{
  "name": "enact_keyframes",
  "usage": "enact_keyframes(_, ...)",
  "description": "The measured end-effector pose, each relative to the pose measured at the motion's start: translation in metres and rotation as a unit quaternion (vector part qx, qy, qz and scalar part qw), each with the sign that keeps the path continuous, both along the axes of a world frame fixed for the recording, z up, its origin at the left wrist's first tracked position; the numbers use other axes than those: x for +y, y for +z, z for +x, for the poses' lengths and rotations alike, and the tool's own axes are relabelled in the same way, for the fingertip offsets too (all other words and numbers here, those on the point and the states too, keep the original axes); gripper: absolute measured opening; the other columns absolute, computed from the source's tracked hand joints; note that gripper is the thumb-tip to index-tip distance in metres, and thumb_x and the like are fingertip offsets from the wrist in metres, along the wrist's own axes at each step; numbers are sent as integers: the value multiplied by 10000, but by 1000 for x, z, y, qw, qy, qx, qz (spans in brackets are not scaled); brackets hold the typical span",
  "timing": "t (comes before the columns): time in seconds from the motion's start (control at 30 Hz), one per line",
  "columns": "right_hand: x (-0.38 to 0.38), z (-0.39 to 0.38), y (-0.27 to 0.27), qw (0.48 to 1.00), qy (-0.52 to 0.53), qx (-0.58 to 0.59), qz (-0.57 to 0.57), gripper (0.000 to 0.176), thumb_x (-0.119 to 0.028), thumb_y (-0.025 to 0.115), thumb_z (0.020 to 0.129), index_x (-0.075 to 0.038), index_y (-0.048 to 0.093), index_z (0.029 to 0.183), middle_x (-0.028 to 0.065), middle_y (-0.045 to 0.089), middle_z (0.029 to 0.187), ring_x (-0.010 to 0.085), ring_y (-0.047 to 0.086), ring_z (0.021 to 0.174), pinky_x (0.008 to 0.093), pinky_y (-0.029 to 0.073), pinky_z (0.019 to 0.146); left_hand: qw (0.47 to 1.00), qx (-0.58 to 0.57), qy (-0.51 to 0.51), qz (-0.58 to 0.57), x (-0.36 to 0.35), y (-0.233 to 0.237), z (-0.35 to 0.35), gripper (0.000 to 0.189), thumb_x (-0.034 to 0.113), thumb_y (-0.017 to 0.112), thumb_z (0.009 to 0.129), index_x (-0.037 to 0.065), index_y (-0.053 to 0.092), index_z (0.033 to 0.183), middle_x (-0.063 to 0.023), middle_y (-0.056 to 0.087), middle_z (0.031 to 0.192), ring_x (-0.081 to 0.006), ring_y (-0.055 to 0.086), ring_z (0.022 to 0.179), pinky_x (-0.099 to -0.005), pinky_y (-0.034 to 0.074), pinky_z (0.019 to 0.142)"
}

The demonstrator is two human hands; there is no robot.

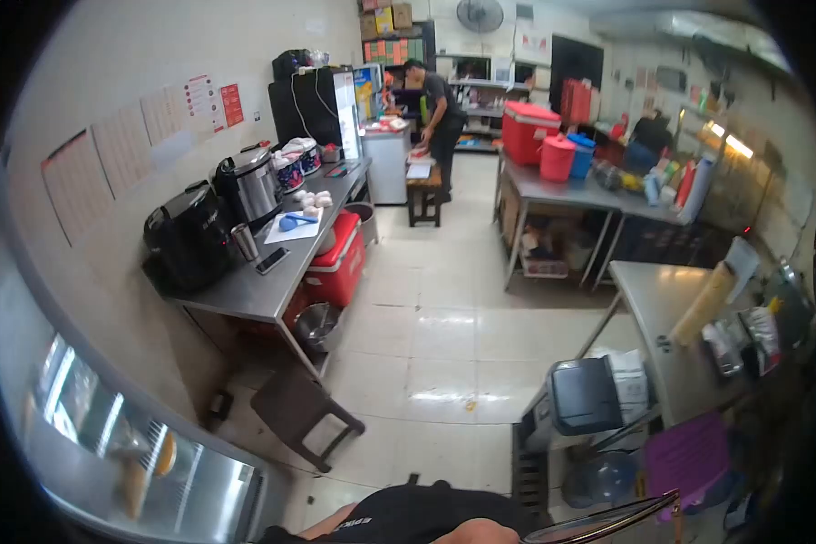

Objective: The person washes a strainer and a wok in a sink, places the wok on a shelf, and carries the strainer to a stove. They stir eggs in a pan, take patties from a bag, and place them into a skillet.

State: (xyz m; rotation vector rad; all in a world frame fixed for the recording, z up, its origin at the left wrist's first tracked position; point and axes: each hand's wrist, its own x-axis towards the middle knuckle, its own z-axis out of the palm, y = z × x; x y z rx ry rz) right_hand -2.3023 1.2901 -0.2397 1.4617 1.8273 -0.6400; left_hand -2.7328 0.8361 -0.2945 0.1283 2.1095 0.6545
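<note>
Neither of my hands shows. At the bottom edge are my dark shirt (426, 510) with white lettering and bare parts of my arms (479, 531); both run out of view before the hands. A thin curved rim (621, 517), like that of eyeglasses, crosses the lower right close to the camera. On the left, nearest my body, stand a brown plastic stool (297, 406) and a glass-fronted case (122, 453) with wire racks and some food inside.
A steel table (272, 288) on the left bears black and steel cookers (249, 184), a phone (273, 260) and a blue scoop (292, 223). A bin (582, 399) stands by the right table (648, 290). A person (440, 118) leans over a small wooden table (424, 186) at the back.
</note>
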Motion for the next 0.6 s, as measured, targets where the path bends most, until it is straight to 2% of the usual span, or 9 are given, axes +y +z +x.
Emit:
enact_keyframes(0.17,189,-335,34,985,155,71,26,386,-343,602,691,-52,632,944,191,583,1004,312,563,937,396,447,781,991,9,5,131,113,-16,-121,422,333,609,746,8,567,1012,-118,627,895,-223,593,858,-308,462,749)
enact_keyframes(0.2,223,-400,43,964,230,133,30,385,-358,583,701,-34,631,903,207,588,948,338,569,895,410,451,757,995,-12,62,77,139,-3,-142,449,369,632,728,5,581,986,-100,632,867,-185,594,818,-285,464,717)
enact_keyframes(0.23,249,-454,38,946,210,232,88,393,-365,570,719,-14,629,885,222,586,927,354,567,885,405,452,753,995,-12,53,83,169,2,-169,449,369,632,728,5,581,986,-100,632,867,-185,594,818,-285,464,717)
enact_keyframes(0.3,277,-549,93,898,154,396,113,327,-322,560,768,-12,610,862,204,595,786,337,576,730,382,454,647,998,-9,45,32,218,8,-228,449,384,631,724,9,592,967,-109,632,887,-193,600,803,-289,467,715)
enact_keyframes(0.37,296,-598,110,864,104,477,124,302,-307,565,781,-16,603,850,176,600,722,300,580,650,364,452,593,999,-7,-34,8,277,4,-295,430,378,624,727,27,591,972,-118,630,897,-210,599,820,-302,466,730)
enact_keyframes(0.5,345,-632,134,814,-114,565,-65,239,-292,598,791,-56,600,826,45,567,609,102,504,541,281,396,482,947,52,-310,-60,449,20,-451,392,366,608,734,62,590,982,-135,626,917,-242,597,854,-330,463,758)
enact_keyframes(0.53,362,-631,121,814,-77,576,-12,247,-294,596,792,-47,600,804,74,554,579,130,510,536,305,400,489,911,82,-395,-83,500,26,-487,383,363,604,736,71,590,984,-139,625,921,-251,596,863,-337,463,765)
enact_keyframes(0.57,376,-628,123,806,-129,577,13,247,-294,596,792,-47,600,804,74,554,579,130,510,536,305,400,489,887,108,-440,-88,554,35,-519,375,360,600,737,80,589,986,-143,624,926,-259,595,871,-344,462,773)
enact_keyframes(0.6,394,-625,135,830,-96,542,87,267,-300,602,788,-33,593,779,87,544,571,136,504,533,312,403,495,898,121,-417,-69,606,46,-546,342,337,586,746,95,585,989,-143,625,911,-285,583,895,-363,453,788)
